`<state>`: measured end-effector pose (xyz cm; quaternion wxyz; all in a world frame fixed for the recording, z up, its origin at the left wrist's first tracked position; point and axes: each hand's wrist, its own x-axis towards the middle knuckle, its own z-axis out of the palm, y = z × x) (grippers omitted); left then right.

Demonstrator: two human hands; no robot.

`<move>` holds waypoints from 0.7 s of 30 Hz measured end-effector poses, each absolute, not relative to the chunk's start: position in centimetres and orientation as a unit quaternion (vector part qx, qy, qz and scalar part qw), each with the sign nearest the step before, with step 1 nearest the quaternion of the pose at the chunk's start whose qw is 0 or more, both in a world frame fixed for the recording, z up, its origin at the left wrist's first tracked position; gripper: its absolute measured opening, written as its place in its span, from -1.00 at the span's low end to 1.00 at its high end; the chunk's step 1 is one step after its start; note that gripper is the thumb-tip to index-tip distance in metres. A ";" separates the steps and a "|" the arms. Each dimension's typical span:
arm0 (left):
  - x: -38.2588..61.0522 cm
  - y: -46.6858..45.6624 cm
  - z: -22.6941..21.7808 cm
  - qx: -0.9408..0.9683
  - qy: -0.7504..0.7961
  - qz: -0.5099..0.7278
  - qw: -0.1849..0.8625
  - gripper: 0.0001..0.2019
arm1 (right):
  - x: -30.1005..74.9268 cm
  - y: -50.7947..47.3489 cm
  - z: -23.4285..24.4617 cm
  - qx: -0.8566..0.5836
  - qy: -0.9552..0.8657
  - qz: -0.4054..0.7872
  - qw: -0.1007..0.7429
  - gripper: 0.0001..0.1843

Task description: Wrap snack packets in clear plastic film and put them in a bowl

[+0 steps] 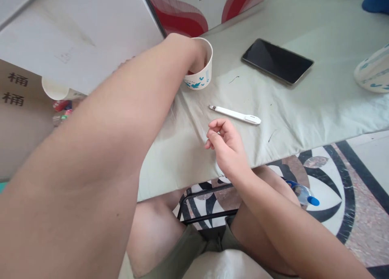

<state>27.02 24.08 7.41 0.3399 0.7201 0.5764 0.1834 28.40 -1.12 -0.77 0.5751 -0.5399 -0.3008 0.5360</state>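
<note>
White paper cup (199, 81), blue leaf print on its side, and the left hand (200, 59) is right down inside it! Fingers out of sight below the rim, so no telling whether they're spread or pinching something; a touch of red shows in there too. Over to the right hand (226, 147): fingers curled loosely, thumb drawn in against them, poised near the cloth's front edge, and whether anything tiny sits in that curl can't be told.

Just beyond those fingers lies a slim white tool (234, 114), metal tip pointing left. Thin dark strands (234, 79) dot the pale green tablecloth (328, 98). Further right, a black phone (277, 61) rests face up, screen dark, and at the edge of view comes another patterned cup (373, 72).

Behind it all, a red-and-white box (184, 11) stands at the back; over on the left, colourful wrappers (62, 105) peek out past the arm. Down below, a clear bottle with a blue cap (302, 194) lies above the patterned floor (364, 189).
</note>
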 end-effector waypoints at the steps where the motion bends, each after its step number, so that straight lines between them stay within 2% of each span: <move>1: 26.8 24.0 7.7 0.733 0.586 0.133 0.320 -0.61 | 28.4 -1.1 -0.8 -0.541 -0.301 0.535 0.575 -0.88; 3: 25.8 23.5 9.1 0.781 0.584 -0.032 0.219 -0.79 | 28.5 -1.0 -0.8 -0.544 -0.301 0.535 0.573 -0.88; 4: 24.9 22.9 10.0 0.814 0.553 -0.060 0.166 -0.89 | 28.6 -1.0 -0.8 -0.546 -0.302 0.535 0.570 -0.88; 5: 23.9 22.0 10.8 0.845 0.519 -0.054 0.117 -0.86 | 28.6 -1.0 -0.7 -0.548 -0.302 0.535 0.568 -0.88; 6: 22.6 20.7 11.5 0.858 0.501 0.028 0.107 -0.81 | 28.6 -1.0 -0.7 -0.550 -0.302 0.534 0.567 -0.87; 8: 19.3 16.9 12.1 0.815 0.466 0.284 0.195 -0.79 | 28.6 -1.1 -0.7 -0.553 -0.306 0.528 0.567 -0.87; 10: 15.7 12.1 11.1 0.700 0.422 0.445 0.366 -0.71 | 28.4 -1.2 -0.8 -0.555 -0.324 0.516 0.567 -0.86; 11: 13.9 9.6 10.1 0.618 0.424 0.486 0.450 -0.67 | 28.2 -1.3 -0.9 -0.556 -0.338 0.508 0.565 -0.85; 13: 10.8 5.4 7.7 0.483 0.444 0.513 0.554 -0.54 | 27.8 -1.6 -1.3 -0.566 -0.372 0.484 0.554 -0.83; 15: 8.5 2.6 5.2 0.393 0.457 0.518 0.606 -0.44 | 27.4 -1.8 -1.8 -0.586 -0.414 0.445 0.536 -0.82; 18: 6.1 1.3 2.9 0.307 0.455 0.541 0.637 -0.43 | 26.6 -2.3 -2.8 -0.607 -0.485 0.372 0.508 -0.84; 21: 3.7 2.1 2.5 0.240 0.446 0.555 0.660 -0.46 | 25.5 -3.0 -3.1 -0.610 -0.556 0.296 0.482 -0.87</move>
